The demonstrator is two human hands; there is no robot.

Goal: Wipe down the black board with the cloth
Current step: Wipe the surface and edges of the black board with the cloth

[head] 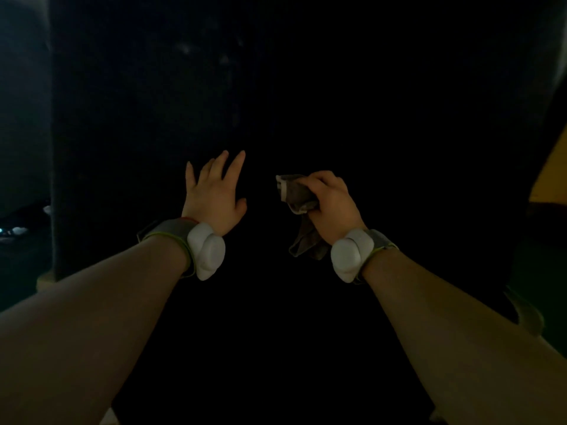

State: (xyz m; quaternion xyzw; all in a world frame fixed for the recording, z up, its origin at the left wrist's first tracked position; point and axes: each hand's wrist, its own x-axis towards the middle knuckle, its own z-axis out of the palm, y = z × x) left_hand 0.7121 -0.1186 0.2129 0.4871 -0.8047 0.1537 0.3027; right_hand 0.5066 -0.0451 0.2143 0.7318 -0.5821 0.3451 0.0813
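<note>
The black board point(306, 87) fills most of the dim view in front of me, with a few faint pale smudges near its top. My left hand point(214, 194) lies flat with fingers spread against the board, left of centre. My right hand point(331, 204) is closed around a bunched grey cloth point(296, 194), held at the board's middle; a loose end of the cloth hangs down below my palm. Both wrists carry white sensor bands.
The scene is very dark. A yellow surface point(552, 176) shows at the right edge. Small pale objects point(18, 231) lie on the dark floor at the far left. The board's left edge point(53, 148) runs vertically.
</note>
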